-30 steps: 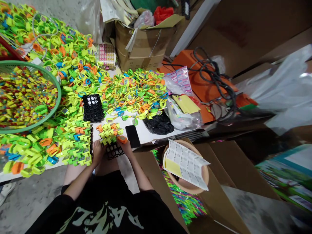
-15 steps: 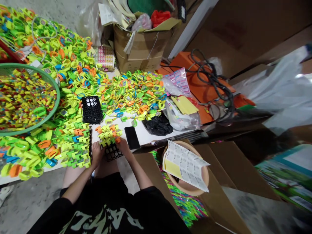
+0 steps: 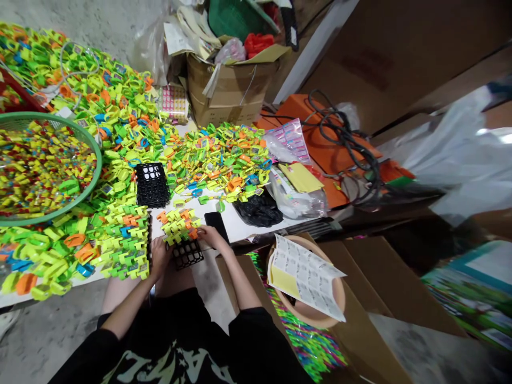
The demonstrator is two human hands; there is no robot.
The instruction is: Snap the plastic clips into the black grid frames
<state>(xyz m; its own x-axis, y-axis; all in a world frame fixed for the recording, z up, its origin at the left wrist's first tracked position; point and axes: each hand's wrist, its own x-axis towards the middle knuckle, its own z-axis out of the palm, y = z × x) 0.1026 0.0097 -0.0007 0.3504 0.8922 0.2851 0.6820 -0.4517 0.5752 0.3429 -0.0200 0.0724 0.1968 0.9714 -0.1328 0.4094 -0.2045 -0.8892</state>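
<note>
A black grid tray [image 3: 189, 255] lies in front of me at the table edge, its far part filled with small yellow and orange plastic toy watches [image 3: 180, 225]. My left hand [image 3: 159, 257] is closed at the tray's left edge, its fingertips partly hidden. At the right side of the tray, my right hand [image 3: 213, 238] has its fingers drawn together beside the orange pieces; what they hold, if anything, is too small to make out. Just left of my left hand stands a fuller block of green and yellow watches [image 3: 126, 242].
Stacked black grids [image 3: 152, 186] lie beyond the tray, and a dark phone [image 3: 216, 224] is by my right hand. Loose watches [image 3: 224, 154] heap across the table. A green basket [image 3: 98, 160] of small parts stands left; a round tub [image 3: 340, 290] under printed sheets is right.
My right hand has shifted a little to the right, away from the orange pieces, and now partly covers the phone. My left hand stays by the tray. The whole view has tilted slightly upward.
</note>
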